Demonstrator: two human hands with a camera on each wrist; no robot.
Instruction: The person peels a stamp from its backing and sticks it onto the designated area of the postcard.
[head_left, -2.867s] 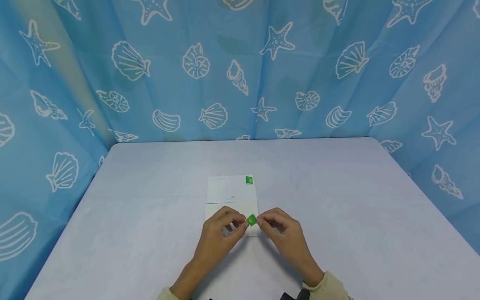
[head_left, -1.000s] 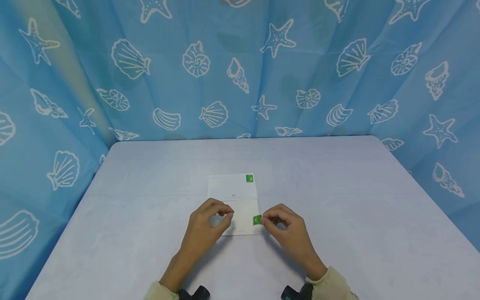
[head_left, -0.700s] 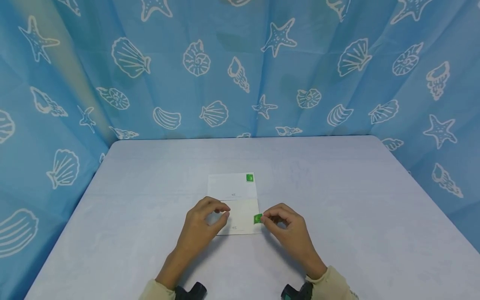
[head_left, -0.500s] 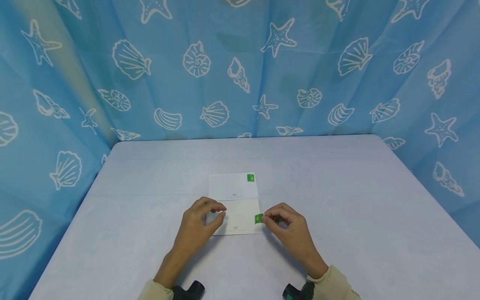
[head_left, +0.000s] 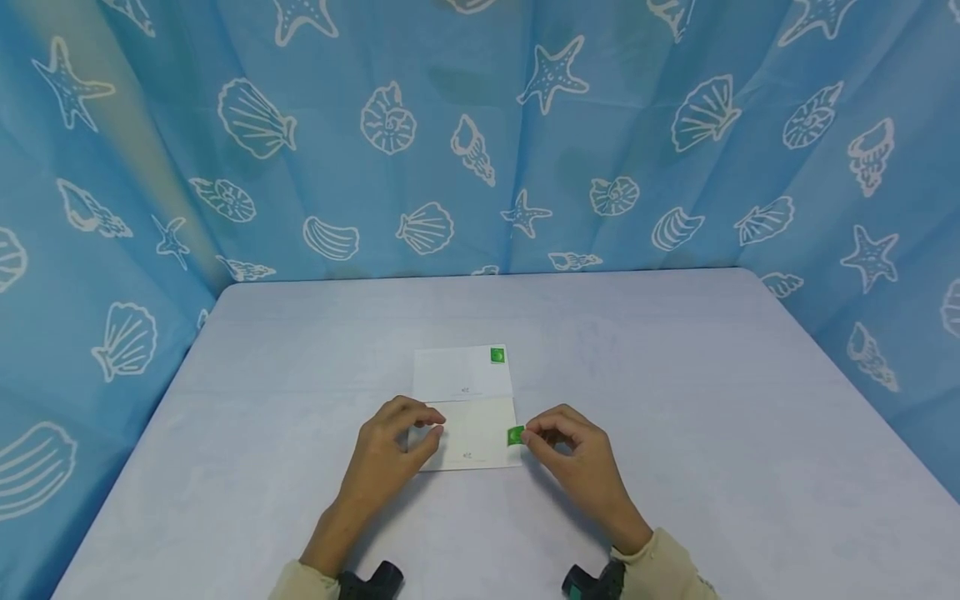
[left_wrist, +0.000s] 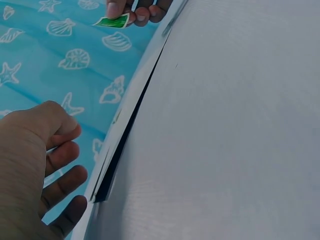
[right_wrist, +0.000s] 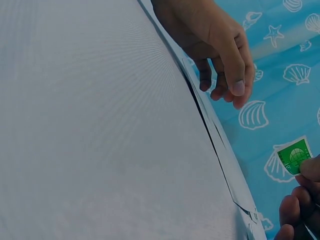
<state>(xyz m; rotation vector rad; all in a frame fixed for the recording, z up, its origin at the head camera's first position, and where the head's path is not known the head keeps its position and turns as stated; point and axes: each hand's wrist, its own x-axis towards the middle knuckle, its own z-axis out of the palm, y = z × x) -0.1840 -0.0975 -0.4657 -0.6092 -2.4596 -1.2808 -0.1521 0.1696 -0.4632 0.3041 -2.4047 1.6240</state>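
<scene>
My right hand [head_left: 573, 454] pinches a small green postage stamp [head_left: 515, 436] between thumb and fingertips. In the head view the stamp overlaps the right edge of a cream card-like rectangle [head_left: 483, 421]; the right wrist view shows it held up, with a globe design on its face [right_wrist: 292, 152]. Just behind lies a white card [head_left: 453, 371] with another green stamp [head_left: 497, 355] at its far right corner. My left hand [head_left: 384, 450] hovers over the cream card's left side, holding nothing, its fingers loosely curved and thumb apart from them in the left wrist view.
Both cards lie on a table [head_left: 645, 367] with a pale cover. A blue curtain [head_left: 480, 75] printed with shells and starfish hangs behind the table and along its sides. Dark devices sit at both wrists.
Earlier both hands were at the stamp, over the cream card. The left hand has since let go and drawn away left; the right hand has shifted slightly right, still pinching the stamp.
</scene>
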